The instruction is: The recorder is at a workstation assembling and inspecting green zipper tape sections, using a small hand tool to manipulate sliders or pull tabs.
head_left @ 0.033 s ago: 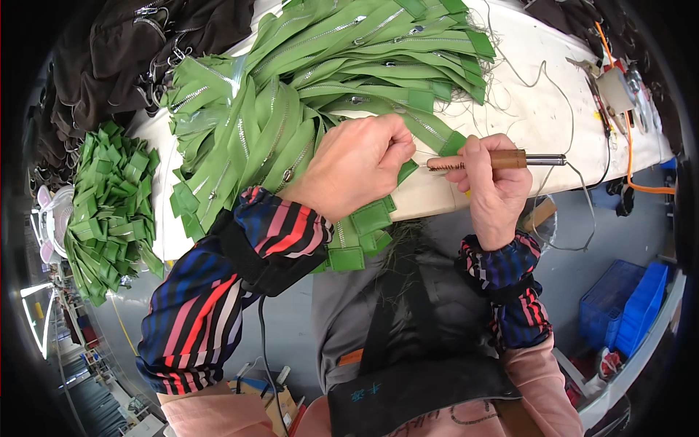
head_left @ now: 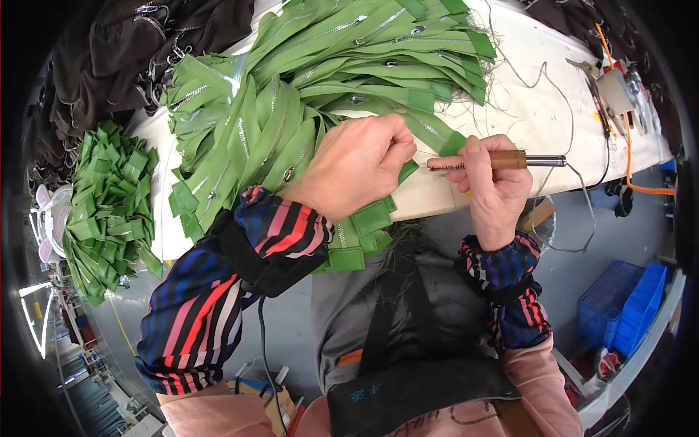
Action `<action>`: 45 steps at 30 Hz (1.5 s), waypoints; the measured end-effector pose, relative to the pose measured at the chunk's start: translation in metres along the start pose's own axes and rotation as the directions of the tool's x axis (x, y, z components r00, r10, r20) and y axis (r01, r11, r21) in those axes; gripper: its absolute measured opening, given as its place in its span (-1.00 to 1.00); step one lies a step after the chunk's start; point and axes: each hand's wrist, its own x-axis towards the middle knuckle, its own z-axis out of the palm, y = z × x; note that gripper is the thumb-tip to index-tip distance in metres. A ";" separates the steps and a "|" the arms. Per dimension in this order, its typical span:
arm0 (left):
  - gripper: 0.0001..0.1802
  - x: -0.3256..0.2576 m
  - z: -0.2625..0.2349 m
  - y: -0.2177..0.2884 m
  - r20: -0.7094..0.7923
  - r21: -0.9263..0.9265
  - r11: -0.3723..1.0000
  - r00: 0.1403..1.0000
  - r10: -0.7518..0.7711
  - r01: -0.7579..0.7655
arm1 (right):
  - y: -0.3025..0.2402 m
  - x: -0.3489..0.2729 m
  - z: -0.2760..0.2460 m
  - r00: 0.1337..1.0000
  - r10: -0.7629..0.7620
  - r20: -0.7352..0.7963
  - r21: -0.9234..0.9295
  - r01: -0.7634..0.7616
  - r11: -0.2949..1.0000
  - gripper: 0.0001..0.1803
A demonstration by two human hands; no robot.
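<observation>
Closed in a pinch, my left hand point(head_left: 357, 164) holds the end of a green zipper, whose green end tab point(head_left: 408, 170) pokes out beside my fingers. Around that wrist spreads a big heap of green zippers point(head_left: 240, 124) with silver teeth and pulls. My right hand point(head_left: 495, 182) is wrapped round a corded pen-like tool with a wooden handle point(head_left: 507, 159) and a metal tube at its right end. The tool's thin tip points left at the zipper tab, a short gap away. Several green tabs point(head_left: 370, 215) hang over the table's near edge under my left hand.
Dark brown zippered garments point(head_left: 109, 65) are piled at the far left, with another bunch of green tabs point(head_left: 109, 211) below. A thin cord point(head_left: 571, 109) loops across the pale table point(head_left: 535, 116). Scissors and tools point(head_left: 633, 91) lie far right; blue bins point(head_left: 619, 306) stand below.
</observation>
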 end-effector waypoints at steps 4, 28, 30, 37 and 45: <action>-0.82 0.001 0.003 -0.004 -0.006 -0.015 1.000 1.000 -0.008 0.008 | 0.002 0.000 0.001 1.000 -0.003 -0.012 -0.044 0.002 0.999 -0.84; -0.83 0.000 -0.001 -0.004 0.055 -0.085 0.995 0.998 -0.042 0.047 | 0.004 0.001 -0.001 0.993 -0.064 -0.095 -0.035 0.061 0.998 -0.83; -0.83 0.000 0.000 -0.007 0.079 -0.113 0.992 0.996 -0.047 0.056 | 0.003 0.001 -0.001 0.987 -0.087 -0.134 -0.007 0.087 0.996 -0.81; -0.86 -0.002 0.000 -0.004 0.128 -0.146 0.987 0.990 -0.055 0.073 | -0.001 0.005 -0.003 0.980 -0.065 -0.189 0.168 0.097 0.981 -0.76; -0.87 -0.002 0.007 0.002 0.084 0.146 0.984 0.992 0.094 -0.106 | -0.002 0.008 -0.007 0.981 -0.004 -0.193 0.287 0.060 0.956 -0.77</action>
